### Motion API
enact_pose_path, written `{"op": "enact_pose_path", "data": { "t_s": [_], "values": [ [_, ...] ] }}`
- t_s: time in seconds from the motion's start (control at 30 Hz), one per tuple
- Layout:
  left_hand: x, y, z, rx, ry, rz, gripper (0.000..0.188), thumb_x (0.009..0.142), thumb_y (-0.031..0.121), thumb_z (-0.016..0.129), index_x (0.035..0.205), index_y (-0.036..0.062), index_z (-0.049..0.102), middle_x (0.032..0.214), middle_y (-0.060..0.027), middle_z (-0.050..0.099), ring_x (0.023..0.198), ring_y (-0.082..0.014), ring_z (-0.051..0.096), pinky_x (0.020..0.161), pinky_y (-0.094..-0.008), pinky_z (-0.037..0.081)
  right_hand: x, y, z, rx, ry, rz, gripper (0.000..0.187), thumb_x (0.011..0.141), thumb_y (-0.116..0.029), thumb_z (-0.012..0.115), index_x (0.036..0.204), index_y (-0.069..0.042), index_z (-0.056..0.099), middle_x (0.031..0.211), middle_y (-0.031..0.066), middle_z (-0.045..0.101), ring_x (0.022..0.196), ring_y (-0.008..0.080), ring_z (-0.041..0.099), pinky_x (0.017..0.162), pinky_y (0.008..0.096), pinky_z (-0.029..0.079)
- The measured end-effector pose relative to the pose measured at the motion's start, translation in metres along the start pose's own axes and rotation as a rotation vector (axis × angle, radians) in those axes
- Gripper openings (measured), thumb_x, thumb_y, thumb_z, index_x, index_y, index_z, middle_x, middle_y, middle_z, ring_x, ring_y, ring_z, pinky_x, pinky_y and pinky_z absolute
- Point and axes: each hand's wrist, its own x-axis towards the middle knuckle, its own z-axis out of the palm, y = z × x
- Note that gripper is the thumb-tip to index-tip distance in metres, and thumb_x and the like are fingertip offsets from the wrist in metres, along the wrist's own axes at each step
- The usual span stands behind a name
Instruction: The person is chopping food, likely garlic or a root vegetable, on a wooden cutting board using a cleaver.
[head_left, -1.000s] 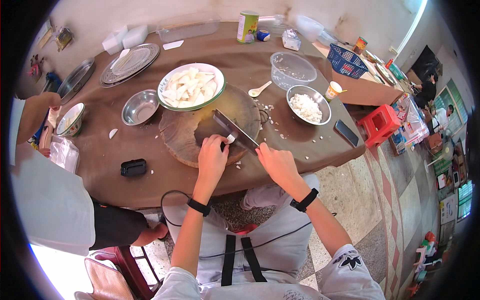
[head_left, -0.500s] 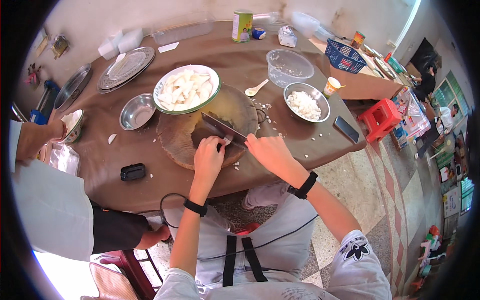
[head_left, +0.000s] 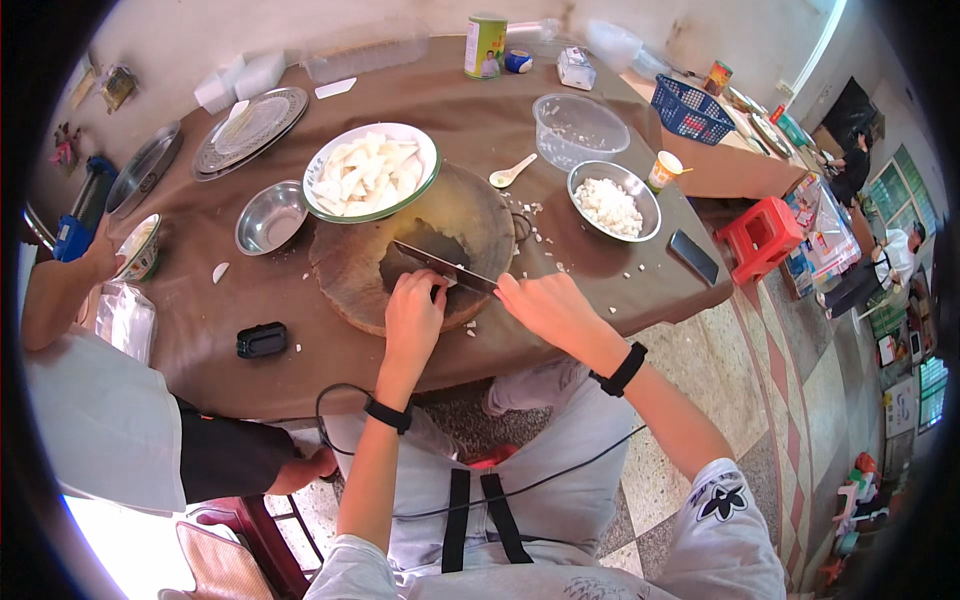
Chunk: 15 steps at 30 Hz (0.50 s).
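My right hand is closed round the handle of a cleaver, whose dark blade slants over the round wooden chopping block. Close beside the blade, my left hand has its fingertips bent and pinched on a small white slice at the near part of the block. A white bowl with a green rim, heaped with pale white slices, rests on the block's far left part. To the right stands a steel bowl of small white diced pieces.
An empty steel bowl, black case, spoon, clear tub, paper cup and phone surround the block. At left, another person's hand touches a patterned bowl. A red stool stands right.
The cleaver's far end has dropped lower and a little left, nearer the block. My hands have barely shifted. At left, the other person's hand and patterned bowl have moved slightly left.
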Motion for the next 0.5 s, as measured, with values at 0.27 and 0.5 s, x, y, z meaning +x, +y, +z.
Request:
{"op": "enact_pose_path", "data": {
  "t_s": [0.27, 0.5],
  "values": [
    [0.001, -0.001, -0.003, -0.031, -0.047, 0.011, 0.012, 0.086, 0.005, 0.075, 0.098, 0.0019, 0.075, 0.108, -0.0108, 0.075, 0.102, -0.0336, 0.066, 0.089, -0.0437, 0.055, 0.036, -0.007, 0.015, 0.042, 0.004, -0.053, 0.014, 0.099, -0.018, 0.062, 0.094, -0.006, 0.059, 0.062, 0.0070, 0.065, 0.060, 0.0270, 0.071, 0.052, 0.0391, 0.053],
    [-0.002, 0.010, -0.024, -0.045, -0.134, 0.026, 0.017, 0.089, 0.007, 0.074, 0.105, 0.0018, 0.076, 0.113, -0.0143, 0.074, 0.106, -0.0369, 0.065, 0.093, -0.0449, 0.054, 0.013, -0.017, -0.002, 0.007, 0.086, 0.021, 0.013, 0.098, -0.020, 0.064, 0.092, -0.009, 0.060, 0.067, 0.0044, 0.067, 0.059, 0.0249, 0.071, 0.051, 0.0383, 0.054]
  ]
}}
